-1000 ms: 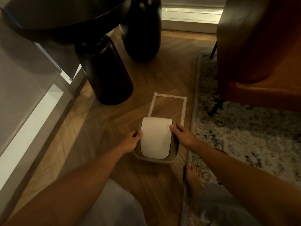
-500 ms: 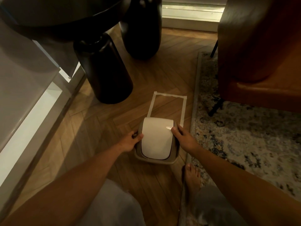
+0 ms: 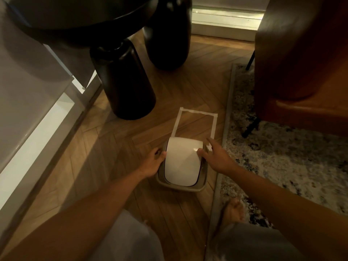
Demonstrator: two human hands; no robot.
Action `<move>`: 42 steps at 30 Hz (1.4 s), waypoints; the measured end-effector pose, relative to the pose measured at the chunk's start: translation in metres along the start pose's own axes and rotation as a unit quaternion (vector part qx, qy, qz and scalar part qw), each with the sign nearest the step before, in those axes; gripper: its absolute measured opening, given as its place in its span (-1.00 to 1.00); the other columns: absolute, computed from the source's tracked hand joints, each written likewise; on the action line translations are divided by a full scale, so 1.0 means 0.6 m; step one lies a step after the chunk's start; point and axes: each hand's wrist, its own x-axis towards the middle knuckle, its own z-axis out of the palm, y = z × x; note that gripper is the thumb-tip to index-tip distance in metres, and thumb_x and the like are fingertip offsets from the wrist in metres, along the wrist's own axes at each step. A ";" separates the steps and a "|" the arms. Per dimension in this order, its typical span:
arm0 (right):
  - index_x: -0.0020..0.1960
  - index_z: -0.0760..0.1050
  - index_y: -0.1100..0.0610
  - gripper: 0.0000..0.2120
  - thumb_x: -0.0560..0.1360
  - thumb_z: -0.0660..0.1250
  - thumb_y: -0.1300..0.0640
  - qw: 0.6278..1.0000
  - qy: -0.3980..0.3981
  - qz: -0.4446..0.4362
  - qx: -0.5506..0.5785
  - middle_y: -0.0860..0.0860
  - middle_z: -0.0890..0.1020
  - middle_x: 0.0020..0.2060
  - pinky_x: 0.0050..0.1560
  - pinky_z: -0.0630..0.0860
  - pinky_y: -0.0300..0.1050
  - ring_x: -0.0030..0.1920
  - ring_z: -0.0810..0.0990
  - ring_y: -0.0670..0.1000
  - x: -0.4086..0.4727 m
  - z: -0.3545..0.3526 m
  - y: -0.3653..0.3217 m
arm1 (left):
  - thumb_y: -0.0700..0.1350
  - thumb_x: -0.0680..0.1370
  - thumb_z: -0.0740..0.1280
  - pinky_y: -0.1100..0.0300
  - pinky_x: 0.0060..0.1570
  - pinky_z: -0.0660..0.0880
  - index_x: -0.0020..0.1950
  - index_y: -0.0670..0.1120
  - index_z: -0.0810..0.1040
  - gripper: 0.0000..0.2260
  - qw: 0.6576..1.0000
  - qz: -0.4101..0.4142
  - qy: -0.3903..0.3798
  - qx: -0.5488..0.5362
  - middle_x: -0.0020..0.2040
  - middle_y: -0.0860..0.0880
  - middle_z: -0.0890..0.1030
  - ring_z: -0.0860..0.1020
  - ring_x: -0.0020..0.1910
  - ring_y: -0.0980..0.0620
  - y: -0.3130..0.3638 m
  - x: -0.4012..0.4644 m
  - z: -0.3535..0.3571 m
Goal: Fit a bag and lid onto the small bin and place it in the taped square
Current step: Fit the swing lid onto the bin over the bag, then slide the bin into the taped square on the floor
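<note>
bin (image 3: 180, 187) same spot, near edge of taped square (image 3: 195, 117) | left hand (image 3: 151, 162) still gripping lid (image 3: 181, 162) side | right hand (image 3: 214, 159) now released, fingers (image 3: 211, 142) spread open

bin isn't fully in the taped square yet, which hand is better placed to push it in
Left. The left hand grips the bin at its side, while the right hand has open, spread fingers resting at the lid edge, near the tape.

Home living room indicated: herringbone wood floor (image 3: 116, 166), patterned rug (image 3: 282, 157) at 3 o'clock, orange-brown leather armchair (image 3: 301, 63) at 1 o'clock, dark round table (image 3: 84, 17) on bulbous legs at 11 o'clock.
</note>
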 end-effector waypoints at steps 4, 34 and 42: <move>0.57 0.35 0.05 -0.41 0.61 0.36 -0.14 0.997 -0.014 -0.063 -0.048 0.08 0.47 0.48 0.18 0.37 -0.18 0.38 0.50 0.08 0.025 -0.004 -0.031 | 0.22 0.62 0.14 0.08 0.28 0.36 0.52 0.00 0.31 -0.48 0.999 0.003 0.041 0.008 0.44 -0.06 0.43 0.41 0.40 -0.07 -0.001 0.012 -0.008; 0.41 0.56 0.01 -0.35 0.54 0.23 -0.42 0.957 -0.115 -0.182 -0.194 -0.02 0.64 0.32 0.11 0.39 -0.18 0.30 0.58 -0.01 0.158 0.102 -0.121 | -0.07 0.62 0.31 0.13 0.09 0.53 0.13 -0.04 0.65 -0.84 0.980 -0.086 0.043 -0.175 0.07 -0.06 0.67 0.61 0.05 -0.01 -0.017 0.159 -0.015; 0.28 0.64 -0.08 -0.67 0.62 0.30 -0.19 0.986 -0.110 -0.098 -0.082 -0.09 0.71 0.13 0.10 0.58 -0.12 0.11 0.65 -0.11 0.142 0.034 -0.075 | -0.09 0.63 0.29 0.23 -0.18 0.46 -0.02 0.05 0.58 -0.90 0.981 -0.094 0.054 -0.162 0.02 -0.01 0.62 0.56 -0.08 0.08 -0.007 0.138 -0.008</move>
